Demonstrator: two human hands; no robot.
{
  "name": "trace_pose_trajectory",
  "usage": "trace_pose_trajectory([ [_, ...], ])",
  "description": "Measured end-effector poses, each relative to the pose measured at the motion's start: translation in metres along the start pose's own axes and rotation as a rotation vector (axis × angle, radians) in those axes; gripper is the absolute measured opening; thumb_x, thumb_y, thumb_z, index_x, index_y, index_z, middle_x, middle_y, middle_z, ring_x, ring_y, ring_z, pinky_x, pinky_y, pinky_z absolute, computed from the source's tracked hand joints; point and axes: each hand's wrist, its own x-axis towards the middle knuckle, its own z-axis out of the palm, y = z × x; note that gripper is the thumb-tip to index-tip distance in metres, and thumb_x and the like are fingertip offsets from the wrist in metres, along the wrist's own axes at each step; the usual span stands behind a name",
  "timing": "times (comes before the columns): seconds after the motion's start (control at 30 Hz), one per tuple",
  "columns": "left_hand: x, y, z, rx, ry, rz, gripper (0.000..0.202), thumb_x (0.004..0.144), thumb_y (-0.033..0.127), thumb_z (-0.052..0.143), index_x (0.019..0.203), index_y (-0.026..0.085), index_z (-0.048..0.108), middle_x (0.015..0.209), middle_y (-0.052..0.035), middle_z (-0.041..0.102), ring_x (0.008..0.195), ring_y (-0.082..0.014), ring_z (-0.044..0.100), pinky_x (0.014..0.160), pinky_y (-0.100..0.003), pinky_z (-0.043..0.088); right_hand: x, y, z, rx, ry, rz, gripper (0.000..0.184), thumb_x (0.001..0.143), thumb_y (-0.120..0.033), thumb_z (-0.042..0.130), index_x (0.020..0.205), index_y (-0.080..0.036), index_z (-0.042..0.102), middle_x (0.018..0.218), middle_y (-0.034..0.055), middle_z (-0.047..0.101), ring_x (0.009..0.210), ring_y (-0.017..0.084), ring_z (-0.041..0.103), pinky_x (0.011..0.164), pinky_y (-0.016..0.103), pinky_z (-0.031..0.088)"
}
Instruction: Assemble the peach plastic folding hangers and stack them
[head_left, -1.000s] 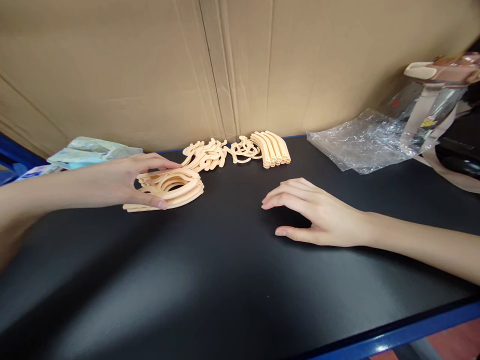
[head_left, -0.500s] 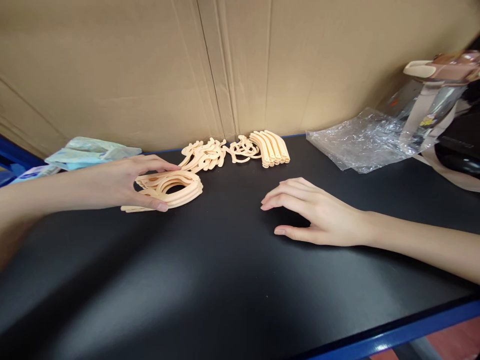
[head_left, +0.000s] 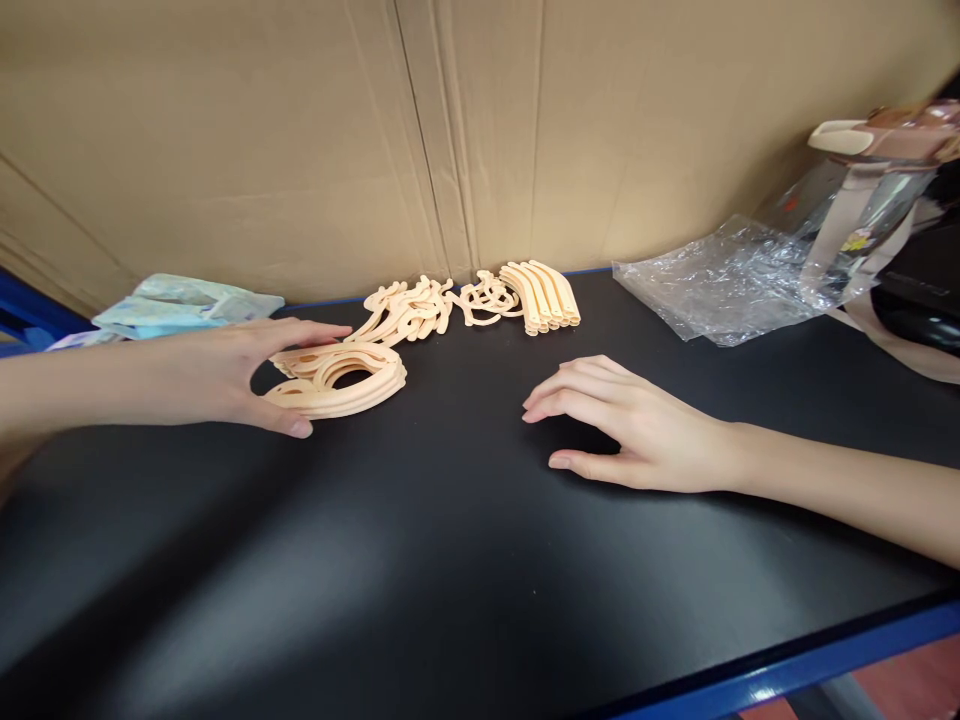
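My left hand is at the left end of a stack of pale, curved flat pieces that look like wood. Its thumb and fingers are spread on either side of the stack, and the palm hides its left end. Just behind lies a loose pile of wavy pale pieces. To the right of that are a small heap of thin ring-like pieces and a neat row of curved strips. My right hand rests over the black tabletop, fingers loosely bent and apart, holding nothing.
A cardboard wall stands along the back of the black table. Light blue plastic packaging lies at the back left. At the right are a crumpled clear plastic bag and a bottle with a strap. A blue edge borders the front right.
My left hand has slid a little to the left along the stack, its thumb now nearer the stack's left end. The stack and my right hand have stayed in place.
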Motion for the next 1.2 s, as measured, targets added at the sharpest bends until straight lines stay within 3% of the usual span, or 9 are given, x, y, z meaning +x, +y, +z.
trace_pose_trajectory([
  [0.27,0.002,-0.0014,-0.002,0.004,-0.058,-0.043,0.107,0.06,0.068,0.057,0.155,0.034,0.019,0.145,-0.0012,0.049,0.124,-0.0297,0.054,0.102,-0.035,0.039,0.0002,0.0005,0.0008,0.003,0.0,-0.007,0.028,0.096,-0.035,0.058,0.116,-0.016,0.059,0.116,0.0094,0.065,0.106,0.02,0.059,0.098,0.036,0.039],
  [0.87,-0.0004,0.0008,-0.0023,-0.004,-0.03,-0.061,0.103,0.057,0.069,0.057,0.151,0.033,0.031,0.14,0.0007,0.055,0.118,-0.0302,0.058,0.1,-0.033,0.04,0.0009,0.0005,0.0005,0.002,0.002,-0.006,0.027,0.096,-0.035,0.056,0.116,-0.018,0.059,0.116,0.0098,0.066,0.105,0.021,0.06,0.098,0.04,0.042],
  [1.07,0.0,-0.0004,-0.0029,0.024,-0.028,-0.045,0.089,0.06,0.067,0.055,0.14,0.029,0.045,0.121,-0.0003,0.066,0.103,-0.0293,0.063,0.086,-0.031,0.044,0.0012,0.0001,0.0002,-0.002,-0.004,-0.011,0.027,0.096,-0.035,0.057,0.115,-0.016,0.059,0.116,0.0097,0.066,0.106,0.021,0.06,0.098,0.039,0.041],
  [1.2,0.0007,0.0023,-0.0029,0.025,-0.028,-0.047,0.087,0.061,0.066,0.054,0.139,0.029,0.045,0.119,-0.0005,0.067,0.101,-0.0289,0.064,0.085,-0.03,0.044,0.0011,-0.0001,-0.0002,0.004,-0.005,-0.007,0.027,0.096,-0.035,0.057,0.116,-0.017,0.059,0.116,0.0096,0.066,0.105,0.021,0.06,0.098,0.039,0.042],
])
